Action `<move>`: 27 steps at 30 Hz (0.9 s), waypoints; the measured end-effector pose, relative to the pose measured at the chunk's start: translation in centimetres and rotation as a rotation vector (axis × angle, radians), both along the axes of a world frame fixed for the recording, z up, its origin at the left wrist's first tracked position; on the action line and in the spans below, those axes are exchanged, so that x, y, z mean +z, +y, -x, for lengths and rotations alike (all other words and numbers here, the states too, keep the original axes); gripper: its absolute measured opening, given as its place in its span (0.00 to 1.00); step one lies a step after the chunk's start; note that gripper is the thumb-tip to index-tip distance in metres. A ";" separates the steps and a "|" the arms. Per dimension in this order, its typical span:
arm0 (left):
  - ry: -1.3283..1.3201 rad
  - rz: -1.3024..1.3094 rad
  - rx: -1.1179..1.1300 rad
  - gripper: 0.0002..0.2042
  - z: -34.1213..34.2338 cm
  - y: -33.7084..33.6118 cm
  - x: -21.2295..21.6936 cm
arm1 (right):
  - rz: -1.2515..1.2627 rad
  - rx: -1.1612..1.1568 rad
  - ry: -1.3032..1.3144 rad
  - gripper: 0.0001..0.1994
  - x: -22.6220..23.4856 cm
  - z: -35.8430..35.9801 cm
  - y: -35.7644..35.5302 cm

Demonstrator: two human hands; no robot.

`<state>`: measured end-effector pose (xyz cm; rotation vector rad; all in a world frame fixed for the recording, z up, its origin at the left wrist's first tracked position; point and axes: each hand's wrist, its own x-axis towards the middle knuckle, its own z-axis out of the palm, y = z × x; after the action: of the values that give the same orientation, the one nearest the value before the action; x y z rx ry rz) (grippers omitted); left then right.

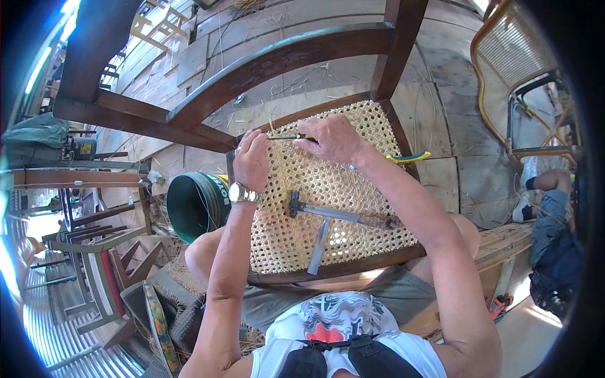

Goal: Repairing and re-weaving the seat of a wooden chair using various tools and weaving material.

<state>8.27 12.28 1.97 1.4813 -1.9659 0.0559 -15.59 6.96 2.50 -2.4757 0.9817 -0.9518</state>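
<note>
A chair seat of woven cane (372, 135) in a dark wooden frame rests across my lap. My right hand (334, 138) grips a thin screwdriver-like tool (304, 137) with a black and yellow handle, its shaft pointing left. At the shaft's far end, near the seat's left rail, the fingers of my left hand (251, 162) are closed; what they pinch is hidden. A wristwatch (242, 192) is on that wrist. On the cane lie a hammer (334, 213) and a flat metal strip (320, 246). Yellow-green tool handles (409, 157) show beyond my right forearm.
The chair's dark curved back rail (283, 57) rises beyond the seat. A dark green bucket (198, 205) lies tipped at my left, near stacked furniture parts (101, 277). Another cane chair (513, 57) stands far right, above a seated person (551, 220). Cane scraps litter the floorboards.
</note>
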 end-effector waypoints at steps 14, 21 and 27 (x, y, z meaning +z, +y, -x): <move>-0.043 -0.095 -0.047 0.05 -0.3 -0.7 1.3 | -0.062 0.009 0.012 0.14 0.2 0.2 -0.1; 0.031 -0.123 -0.048 0.05 -1.0 -1.8 1.2 | -0.129 -0.013 0.051 0.15 0.6 0.0 -0.1; 0.263 -0.296 0.072 0.06 -1.1 -2.6 0.8 | -0.252 -0.035 0.207 0.16 2.1 0.1 -0.8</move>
<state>9.36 9.67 2.73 1.6506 -1.7612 -0.3951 -15.71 6.15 4.58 -2.3816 1.1364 -0.5494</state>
